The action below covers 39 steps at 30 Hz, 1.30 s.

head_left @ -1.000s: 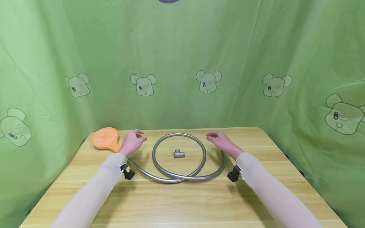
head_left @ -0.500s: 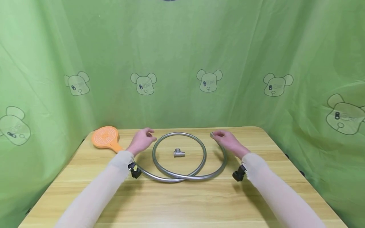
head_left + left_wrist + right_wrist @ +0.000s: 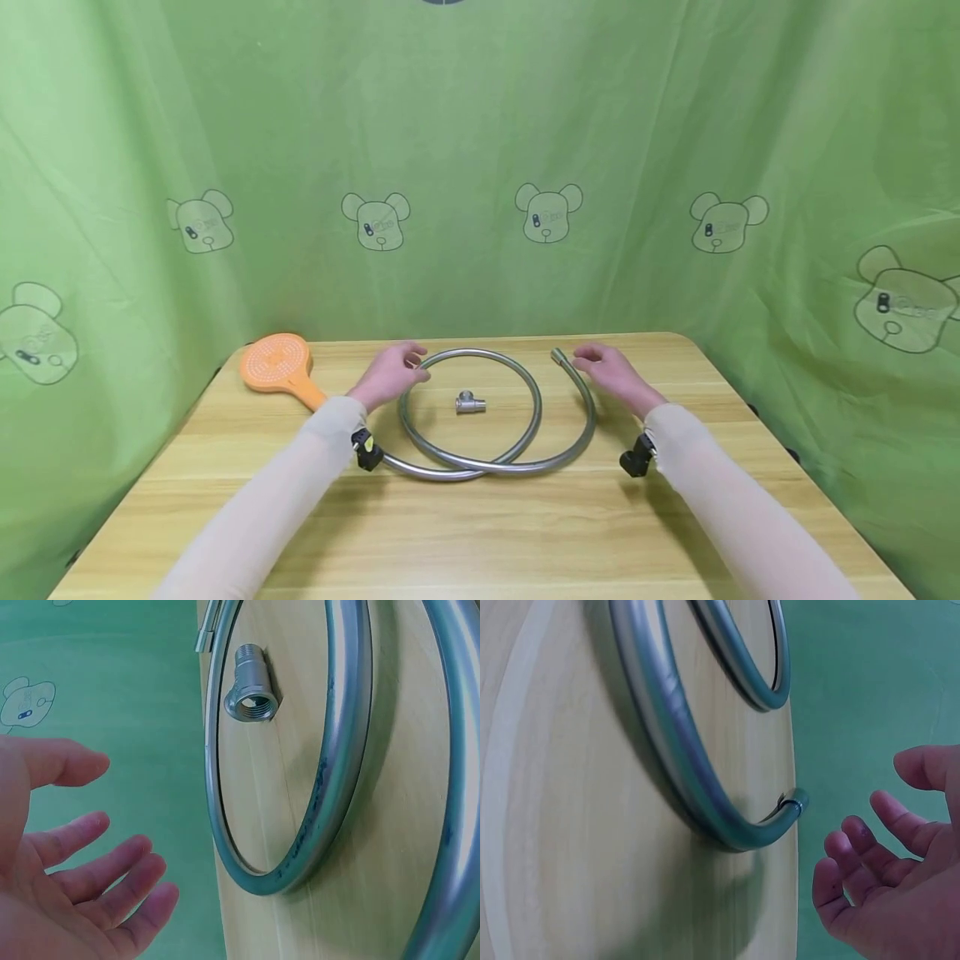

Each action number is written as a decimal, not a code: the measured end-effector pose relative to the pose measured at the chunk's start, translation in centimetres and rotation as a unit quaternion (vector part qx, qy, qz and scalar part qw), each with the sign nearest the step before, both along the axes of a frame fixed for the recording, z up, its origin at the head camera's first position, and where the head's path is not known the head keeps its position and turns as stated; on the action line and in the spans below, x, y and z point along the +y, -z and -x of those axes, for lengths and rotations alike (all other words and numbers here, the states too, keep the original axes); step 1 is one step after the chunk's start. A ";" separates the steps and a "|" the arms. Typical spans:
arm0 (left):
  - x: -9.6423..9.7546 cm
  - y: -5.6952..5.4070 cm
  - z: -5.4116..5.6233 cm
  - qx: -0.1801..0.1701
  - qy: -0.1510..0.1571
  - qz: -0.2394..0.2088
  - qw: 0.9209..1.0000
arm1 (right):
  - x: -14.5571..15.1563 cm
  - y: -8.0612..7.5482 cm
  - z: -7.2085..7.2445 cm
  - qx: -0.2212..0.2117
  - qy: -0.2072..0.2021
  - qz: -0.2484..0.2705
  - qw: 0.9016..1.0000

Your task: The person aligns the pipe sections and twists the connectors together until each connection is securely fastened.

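One grey hose [image 3: 491, 469] lay looped on the wooden counter [image 3: 465, 542], crossing itself between the loop's 5 and 6 o'clock. Its collared end [image 3: 559, 357] rested toward 2 o'clock; the opposite stretch ran toward 8 and passed behind the left wrist camera [image 3: 367, 452]. Close to the loop's 10 o'clock hung the left hand [image 3: 392, 372], apart from the hose, its grip slack, thumb and fingers well parted, holding nothing. Just beside the collared end, on its 3 o'clock side, was the right hand [image 3: 611, 372], its grip likewise parted round nothing. Inside the loop sat a threaded fitting [image 3: 470, 403]. An orange shower head [image 3: 276, 364] lay between 9 and 10 o'clock, handle toward 4. Green curtain [image 3: 465, 283] rose at 12.
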<state>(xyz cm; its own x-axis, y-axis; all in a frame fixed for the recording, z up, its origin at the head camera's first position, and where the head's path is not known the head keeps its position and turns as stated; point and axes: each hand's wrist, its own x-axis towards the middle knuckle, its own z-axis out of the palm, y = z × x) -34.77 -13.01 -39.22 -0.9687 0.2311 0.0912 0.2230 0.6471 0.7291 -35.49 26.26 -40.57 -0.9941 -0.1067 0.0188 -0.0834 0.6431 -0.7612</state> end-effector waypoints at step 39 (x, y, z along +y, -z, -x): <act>4.5 1.0 0.3 -0.044 0.124 0.124 0.984 | 2.4 2.4 1.0 0.028 -0.017 -0.062 0.998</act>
<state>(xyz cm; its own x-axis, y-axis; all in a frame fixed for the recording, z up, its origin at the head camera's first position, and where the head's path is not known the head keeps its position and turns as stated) -35.04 -8.50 -40.25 -0.8817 0.4652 -0.0787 0.3392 0.7410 0.5795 -36.49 28.65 -42.95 -0.9876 -0.1458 0.0587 -0.1473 0.7280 -0.6696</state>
